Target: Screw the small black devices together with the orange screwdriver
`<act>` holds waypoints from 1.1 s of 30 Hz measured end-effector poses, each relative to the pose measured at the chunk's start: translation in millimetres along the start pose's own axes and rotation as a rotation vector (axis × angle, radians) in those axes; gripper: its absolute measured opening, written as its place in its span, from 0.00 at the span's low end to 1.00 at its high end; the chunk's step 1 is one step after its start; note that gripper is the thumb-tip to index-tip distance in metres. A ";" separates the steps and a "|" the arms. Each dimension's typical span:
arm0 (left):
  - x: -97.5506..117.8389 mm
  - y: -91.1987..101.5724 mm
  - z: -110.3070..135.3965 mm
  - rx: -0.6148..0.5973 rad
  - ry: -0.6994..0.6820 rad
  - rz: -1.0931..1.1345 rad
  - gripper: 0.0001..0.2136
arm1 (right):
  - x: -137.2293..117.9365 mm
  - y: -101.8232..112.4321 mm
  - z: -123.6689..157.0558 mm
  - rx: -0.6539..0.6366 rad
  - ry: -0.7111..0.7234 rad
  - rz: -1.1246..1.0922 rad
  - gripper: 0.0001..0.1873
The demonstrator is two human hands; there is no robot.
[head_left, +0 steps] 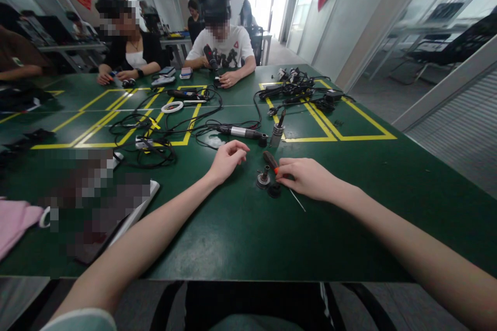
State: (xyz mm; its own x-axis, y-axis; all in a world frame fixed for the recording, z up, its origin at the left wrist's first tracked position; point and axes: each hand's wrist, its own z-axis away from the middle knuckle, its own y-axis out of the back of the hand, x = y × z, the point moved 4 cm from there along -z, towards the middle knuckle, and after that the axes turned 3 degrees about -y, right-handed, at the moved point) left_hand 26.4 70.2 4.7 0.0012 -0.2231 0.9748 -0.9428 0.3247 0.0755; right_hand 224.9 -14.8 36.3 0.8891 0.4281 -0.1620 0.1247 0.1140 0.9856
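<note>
The fingers of the right hand (297, 176) are clamped on the screwdriver (271, 160) near its orange collar; the handle points forward and left, the shaft back toward the near right. The fingers of the left hand (227, 161) are loosely curled and partly apart, with no object visible in them. Between the hands, the metal part (263, 181) stands stem up, and the black cap (274, 191) lies just beside it, close to the right fingertips. The right fingers hide the middle of the screwdriver. Beyond the hands, the cylinder (277, 136) stands upright near the grey tool (241, 132), whose cable runs among other cables (163, 152). A cable pile (298, 88) lies farther back. The surface is a green table (349, 238) marked with yellow tape (310, 139). Across it, a person in a white T-shirt (240, 44) holds a dark tool (210, 57); glass partitions line the room.
</note>
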 end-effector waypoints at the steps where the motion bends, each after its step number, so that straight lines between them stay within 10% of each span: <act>1: 0.1 0.0 0.0 0.000 0.000 -0.005 0.05 | 0.0 -0.7 0.0 0.005 0.001 -0.003 0.09; 20: -0.3 -0.4 0.4 -0.033 -0.015 -0.018 0.05 | 2.3 -4.1 6.7 0.152 0.145 -0.294 0.09; 27: 0.5 -1.4 0.1 -0.037 -0.015 -0.007 0.04 | 8.9 4.1 23.4 0.066 0.013 -0.694 0.10; 33: -1.0 -1.7 -0.7 -0.076 -0.025 -0.010 0.05 | -5.8 -6.0 33.1 0.004 0.121 -0.604 0.13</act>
State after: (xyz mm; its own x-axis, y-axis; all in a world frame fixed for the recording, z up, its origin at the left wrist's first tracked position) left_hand 28.2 70.5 3.8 0.0014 -0.2491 0.9685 -0.9148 0.3908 0.1018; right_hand 233.6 -47.7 32.9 0.6045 0.3873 -0.6961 0.5929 0.3648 0.7179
